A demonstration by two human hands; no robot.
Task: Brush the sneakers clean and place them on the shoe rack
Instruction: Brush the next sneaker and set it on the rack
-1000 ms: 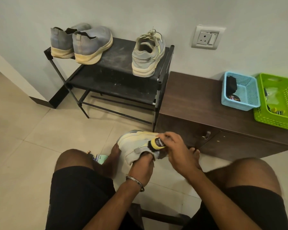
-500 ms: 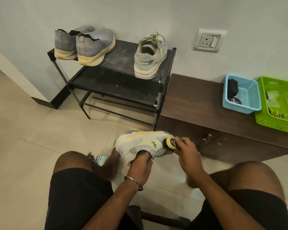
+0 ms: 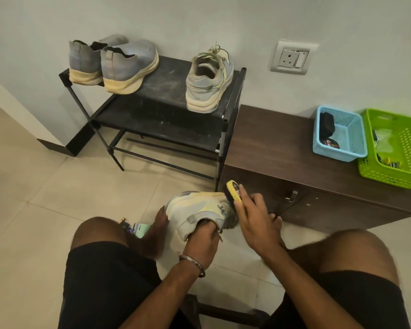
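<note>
Left hand (image 3: 203,236) tucked inside sneaker (image 3: 195,211), gripping it; right hand (image 3: 252,214) curled around yellow brush (image 3: 234,191) against its side, above tiled floor (image 3: 33,210), near black shoe rack (image 3: 166,108)

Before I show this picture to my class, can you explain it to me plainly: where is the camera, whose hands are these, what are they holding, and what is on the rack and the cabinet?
The camera sits on a seated person's head and looks down, so you see their own arms, knees and feet. There is no machine here.

The left hand is pushed inside a pale yellow and grey sneaker, holding it up over the tiled floor. The right hand grips a yellow-backed brush against the sneaker's end.

On top of the black shoe rack stand the matching sneaker and a pair of grey slip-on shoes.

On the brown cabinet beside it sit a blue basket with dark items inside and a green basket; its contents are too unclear to name.
</note>
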